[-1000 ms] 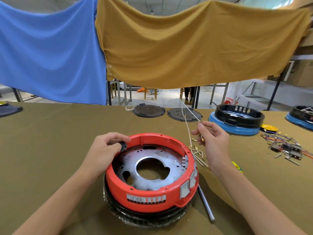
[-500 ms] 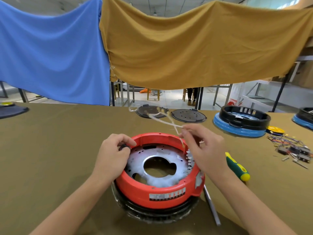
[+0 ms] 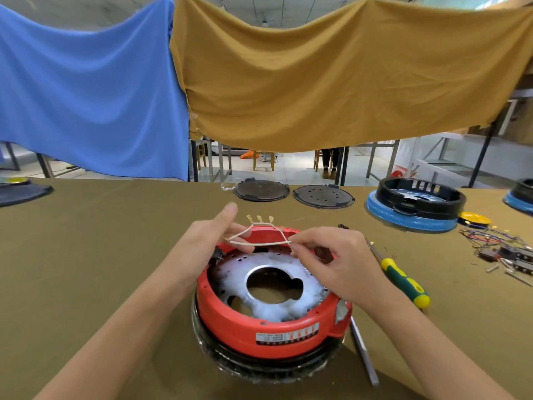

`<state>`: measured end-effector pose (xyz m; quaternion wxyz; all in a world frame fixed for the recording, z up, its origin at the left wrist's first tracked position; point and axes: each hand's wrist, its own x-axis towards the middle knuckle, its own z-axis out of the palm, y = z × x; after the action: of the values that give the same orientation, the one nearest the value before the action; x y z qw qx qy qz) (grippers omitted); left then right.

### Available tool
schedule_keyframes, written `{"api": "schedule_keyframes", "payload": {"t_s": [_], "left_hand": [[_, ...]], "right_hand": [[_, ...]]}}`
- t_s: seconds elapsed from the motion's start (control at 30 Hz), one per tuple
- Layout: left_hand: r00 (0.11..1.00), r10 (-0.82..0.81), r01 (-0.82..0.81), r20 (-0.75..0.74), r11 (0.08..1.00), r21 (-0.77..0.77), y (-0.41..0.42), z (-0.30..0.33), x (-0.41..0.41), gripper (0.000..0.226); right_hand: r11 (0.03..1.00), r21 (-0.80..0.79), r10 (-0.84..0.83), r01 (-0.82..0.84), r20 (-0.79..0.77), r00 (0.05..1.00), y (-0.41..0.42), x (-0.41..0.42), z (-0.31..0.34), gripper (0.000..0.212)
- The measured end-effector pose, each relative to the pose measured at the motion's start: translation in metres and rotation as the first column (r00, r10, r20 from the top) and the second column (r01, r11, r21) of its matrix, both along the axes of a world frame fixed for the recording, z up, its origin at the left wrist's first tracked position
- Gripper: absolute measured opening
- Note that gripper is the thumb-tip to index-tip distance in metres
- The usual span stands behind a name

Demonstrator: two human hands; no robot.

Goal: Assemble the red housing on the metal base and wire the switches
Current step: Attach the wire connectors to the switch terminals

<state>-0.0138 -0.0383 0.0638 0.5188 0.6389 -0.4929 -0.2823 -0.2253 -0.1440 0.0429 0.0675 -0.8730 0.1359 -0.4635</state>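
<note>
The red housing (image 3: 248, 327) sits on the round metal base (image 3: 277, 280) on the table in front of me. A small black switch (image 3: 218, 254) is set in the housing's left inner wall. Above the far rim my two hands hold a bundle of pale wires (image 3: 261, 242) with brass terminals sticking up. My right hand (image 3: 337, 261) pinches the wires' right end between thumb and fingertips. My left hand (image 3: 207, 241) holds their left end, with its index finger pointing up and away.
A green-and-yellow screwdriver (image 3: 402, 281) and a metal rod (image 3: 364, 356) lie right of the housing. Loose wires and switches (image 3: 507, 252) lie at far right. Two dark round lids (image 3: 261, 190) and a black-and-blue unit (image 3: 415, 203) stand at the back.
My right hand carried the wires from right of the housing to over its far rim. My left hand left the switch at the left wall and took hold of the wires' other end.
</note>
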Motion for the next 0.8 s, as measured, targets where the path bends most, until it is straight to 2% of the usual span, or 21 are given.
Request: {"api": "schedule_keyframes", "payload": {"t_s": [0.1, 0.17, 0.23, 0.3, 0.37, 0.4, 0.47, 0.53, 0.7, 0.8], "left_hand": [[0.999, -0.01, 0.012, 0.04, 0.999, -0.037, -0.005, 0.002, 0.0, 0.018], [0.999, 0.017, -0.015, 0.043, 0.998, -0.061, -0.012, 0.002, 0.004, 0.019], [0.999, 0.023, -0.021, 0.023, 0.997, -0.068, -0.018, 0.003, 0.009, 0.021], [1.0, -0.013, 0.013, 0.008, 0.998, -0.063, -0.024, 0.003, 0.013, 0.023], [0.998, -0.065, 0.066, 0.014, 0.995, -0.076, -0.026, -0.001, 0.017, 0.023], [0.995, -0.094, 0.095, 0.012, 0.991, -0.091, -0.027, -0.003, 0.019, 0.024], [0.988, -0.151, 0.151, 0.008, 0.982, -0.116, -0.027, -0.007, 0.022, 0.024], [0.981, -0.195, 0.194, 0.009, 0.972, -0.134, -0.026, -0.009, 0.025, 0.024], [0.963, -0.267, 0.271, 0.047, 0.946, -0.178, -0.025, -0.011, 0.031, 0.023], [0.96, -0.263, 0.277, 0.091, 0.937, -0.212, -0.023, -0.008, 0.031, 0.025]], "right_hand": [[0.997, 0.041, 0.064, -0.062, -0.046, 0.997, 0.002, 0.001, 0.003, 0.02], [0.991, 0.097, 0.096, -0.091, -0.05, 0.994, 0.004, 0.002, 0.003, 0.024], [0.984, 0.163, 0.065, -0.07, 0.04, 0.997, 0.003, 0.002, 0.003, 0.028], [0.989, 0.131, -0.082, 0.062, 0.152, 0.985, 0.0, 0.001, 0.004, 0.026], [0.967, 0.204, -0.196, 0.152, 0.215, 0.957, -0.005, 0.001, 0.006, 0.015], [0.946, 0.286, -0.217, 0.155, 0.2, 0.956, -0.006, 0.003, 0.006, 0.016], [0.894, 0.42, -0.215, 0.158, 0.092, 0.972, -0.011, 0.008, 0.003, 0.033], [0.861, 0.484, -0.169, 0.156, -0.017, 0.985, -0.014, 0.014, 0.001, 0.042], [0.883, 0.449, -0.119, 0.139, -0.074, 0.99, -0.017, 0.018, 0.005, 0.016], [0.9, 0.423, -0.095, 0.105, -0.046, 0.994, -0.016, 0.02, 0.012, 0.007]]}}
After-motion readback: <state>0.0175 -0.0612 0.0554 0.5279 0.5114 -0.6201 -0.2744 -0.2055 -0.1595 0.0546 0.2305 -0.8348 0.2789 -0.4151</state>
